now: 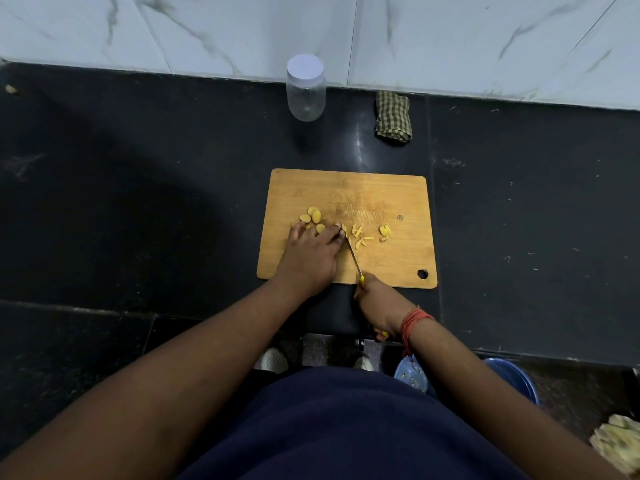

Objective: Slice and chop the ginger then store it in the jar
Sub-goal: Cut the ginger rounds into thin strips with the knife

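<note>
A wooden cutting board [388, 195] lies on the black counter. Round ginger slices [313, 215] sit at its left, and thin chopped ginger strips [360, 235] lie in the middle. My left hand [311, 251] presses its fingertips down on a piece of ginger beside the blade. My right hand [375, 308] grips the yellow handle of a knife [354, 258], whose thin blade runs up to the ginger under my left fingers. A clear plastic jar [306, 88] with a white lid on it stands upright behind the board, near the wall.
A folded checked cloth [393, 117] lies at the back right of the jar, against the marble wall. The counter's front edge runs just below the board. Below it, a blue bucket [516, 379] and a small blue basket [411, 374] stand on the floor at the right.
</note>
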